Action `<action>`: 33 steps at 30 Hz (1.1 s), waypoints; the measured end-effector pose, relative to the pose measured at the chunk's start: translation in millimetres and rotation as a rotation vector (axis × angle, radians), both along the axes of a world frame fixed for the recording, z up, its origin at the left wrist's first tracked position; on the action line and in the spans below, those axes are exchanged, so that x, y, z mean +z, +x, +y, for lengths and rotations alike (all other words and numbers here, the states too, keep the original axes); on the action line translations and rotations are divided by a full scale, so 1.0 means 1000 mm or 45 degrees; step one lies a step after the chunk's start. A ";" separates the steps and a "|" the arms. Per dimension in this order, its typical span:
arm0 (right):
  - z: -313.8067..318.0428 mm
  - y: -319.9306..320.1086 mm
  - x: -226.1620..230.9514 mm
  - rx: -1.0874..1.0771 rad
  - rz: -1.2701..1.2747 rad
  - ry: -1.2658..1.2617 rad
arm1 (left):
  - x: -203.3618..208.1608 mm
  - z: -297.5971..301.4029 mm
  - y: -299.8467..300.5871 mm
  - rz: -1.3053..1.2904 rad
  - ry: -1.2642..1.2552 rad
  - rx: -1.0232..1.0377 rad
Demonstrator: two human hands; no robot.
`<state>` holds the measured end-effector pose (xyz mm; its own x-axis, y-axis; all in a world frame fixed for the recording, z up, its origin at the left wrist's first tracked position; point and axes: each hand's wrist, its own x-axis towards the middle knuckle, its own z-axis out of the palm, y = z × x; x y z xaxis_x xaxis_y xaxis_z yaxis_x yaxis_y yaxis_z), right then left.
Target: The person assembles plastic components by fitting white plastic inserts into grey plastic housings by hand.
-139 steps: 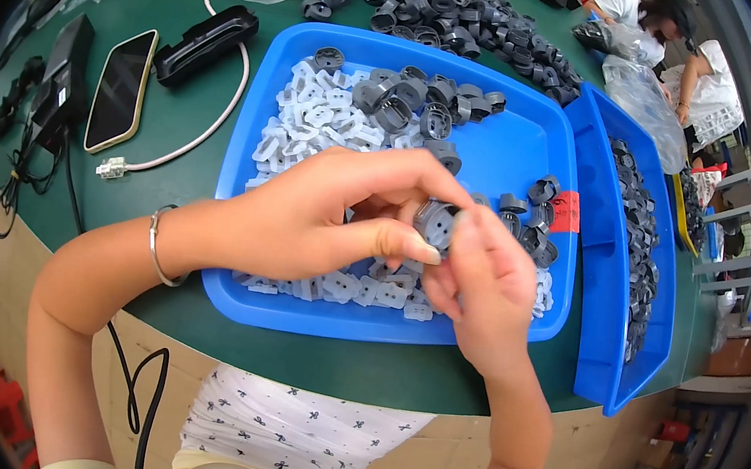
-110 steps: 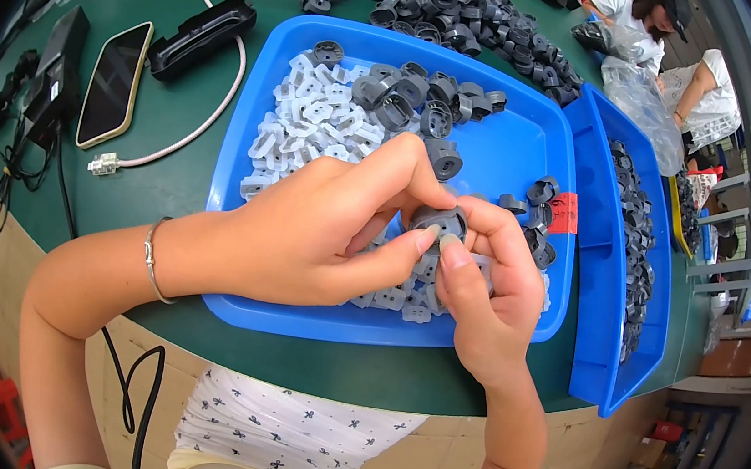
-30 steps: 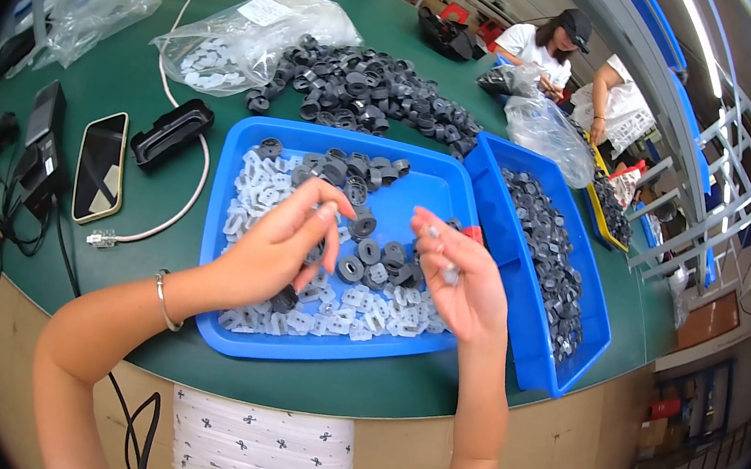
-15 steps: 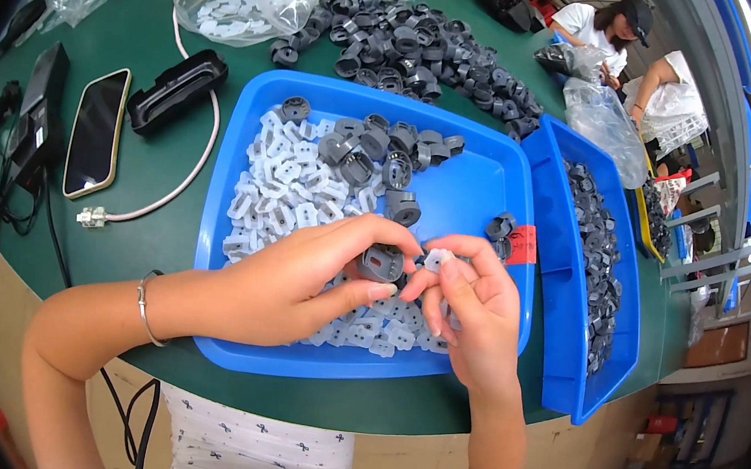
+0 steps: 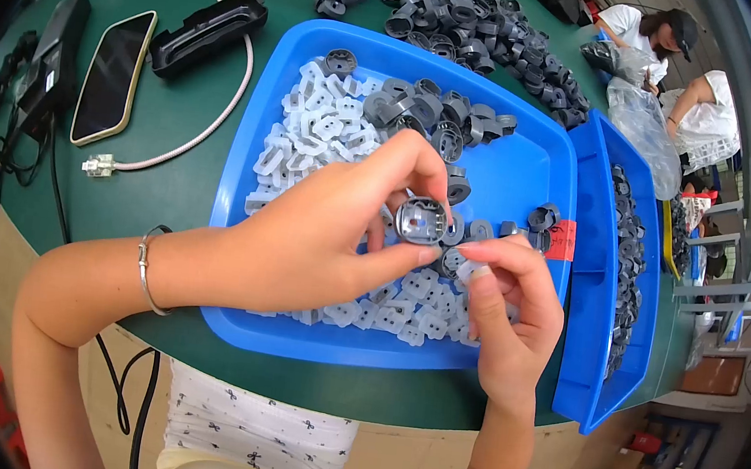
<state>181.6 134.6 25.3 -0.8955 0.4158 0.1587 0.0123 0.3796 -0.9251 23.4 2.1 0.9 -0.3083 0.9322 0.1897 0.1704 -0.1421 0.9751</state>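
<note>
In the head view, the left hand (image 5: 321,229) is curled over the middle of a large blue tray (image 5: 528,173) and pinches a round grey plastic cap (image 5: 421,220) between thumb and fingers, its hollow side turned up toward the camera. A thin bracelet (image 5: 145,270) circles that wrist. Just right of the cap, the right hand (image 5: 513,318) has its fingertips closed on a small white plastic insert (image 5: 471,270), held close beside the cap but not clearly touching it.

Both hands hover above a heap of white plastic inserts (image 5: 322,128) that fills the left and near part of the tray. A cluster of grey caps (image 5: 425,112) lies at the tray's far side.

To the right stands a narrower blue bin (image 5: 588,348) holding dark parts. On the green table (image 5: 176,131), far from the tray, lies a loose pile of dark caps (image 5: 472,16). To the left lie a phone (image 5: 113,74), a black case (image 5: 209,29) and a white cable (image 5: 173,154). Another person (image 5: 662,31) sits at the far right.
</note>
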 end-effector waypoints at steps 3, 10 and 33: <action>-0.007 -0.003 0.000 -0.072 0.038 -0.235 | 0.006 -0.001 0.006 0.054 -0.072 -0.012; -0.004 -0.005 -0.006 -0.016 0.245 -0.143 | 0.001 -0.003 0.005 0.654 0.124 0.084; -0.020 0.000 -0.005 -0.183 0.048 -0.504 | -0.002 -0.004 0.010 0.812 0.242 0.146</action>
